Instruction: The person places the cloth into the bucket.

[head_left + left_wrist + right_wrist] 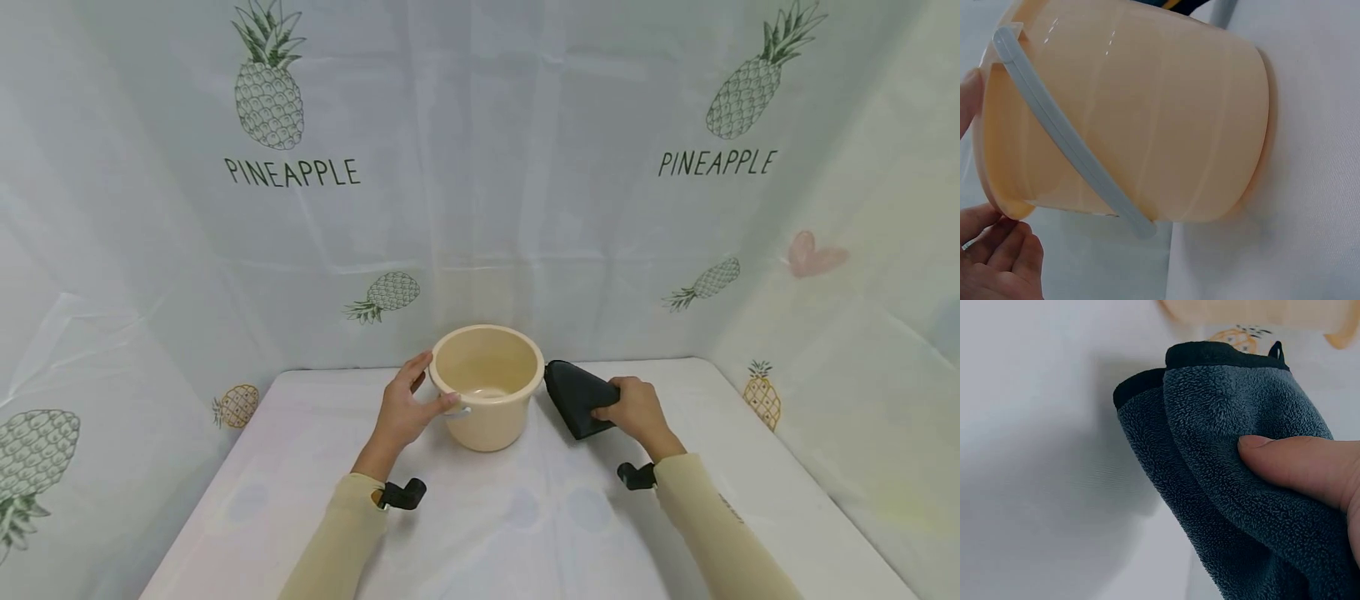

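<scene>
Pineapples (pixel 270 104), seven in the head view, are printed along with two lettered words (pixel 292 172) on the pale sheet (pixel 480 225) around the tabletop (pixel 540 533). Of two hands, the left hand (pixel 405 408), above one sleeve (pixel 337 533) and one black wrist mount (pixel 405 493), grasps one cream bucket (pixel 487 425) by the rim, its grip being thumb on the near side and fingers at the left. The bucket stands upright toward the tabletop's far edge and carries one pale handle (pixel 1072 134). Just right of it, the right hand (pixel 633 408) pinches one folded dark cloth (pixel 576 402), thumb across its upper face; one small loop (pixel 1277 353) shows at the hem. A second wrist mount (pixel 636 476) and second sleeve (pixel 712 525) follow, then one pink heart (pixel 813 255) on the sheet. As for what is obscured, the leftmost pineapple is cut by the frame, the left thumb is cropped in the left wrist view, and in the head view only a sliver of handle shows. The right hand's other fingers are mostly hidden by the cloth; whether the cloth's far end touches the bucket cannot be told. The right wrist view blurs and crops the bucket.
</scene>
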Demonstrator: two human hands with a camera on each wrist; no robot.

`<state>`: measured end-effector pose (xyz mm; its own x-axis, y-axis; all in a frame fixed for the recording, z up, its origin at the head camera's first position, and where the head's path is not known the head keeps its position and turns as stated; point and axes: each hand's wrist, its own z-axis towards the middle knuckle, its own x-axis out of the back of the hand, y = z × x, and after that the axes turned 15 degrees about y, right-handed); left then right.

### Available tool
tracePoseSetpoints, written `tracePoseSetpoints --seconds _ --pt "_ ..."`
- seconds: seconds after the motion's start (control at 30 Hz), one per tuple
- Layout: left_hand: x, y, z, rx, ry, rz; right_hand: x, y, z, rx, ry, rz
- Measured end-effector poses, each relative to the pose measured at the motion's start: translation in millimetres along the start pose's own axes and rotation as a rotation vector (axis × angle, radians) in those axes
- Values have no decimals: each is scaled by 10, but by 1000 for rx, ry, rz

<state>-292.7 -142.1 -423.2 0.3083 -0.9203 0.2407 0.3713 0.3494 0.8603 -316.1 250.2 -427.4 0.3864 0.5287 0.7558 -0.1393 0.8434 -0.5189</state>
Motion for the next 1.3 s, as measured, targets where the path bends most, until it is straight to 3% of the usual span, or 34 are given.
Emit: tracePoseSetpoints --seconds 0.67,1.3 --pt "5 -23 13 32 -3 -6 694 -516 386 19 50 11" --pt "16 -13 20 11 -18 4 1040 -718 560 70 83 45"
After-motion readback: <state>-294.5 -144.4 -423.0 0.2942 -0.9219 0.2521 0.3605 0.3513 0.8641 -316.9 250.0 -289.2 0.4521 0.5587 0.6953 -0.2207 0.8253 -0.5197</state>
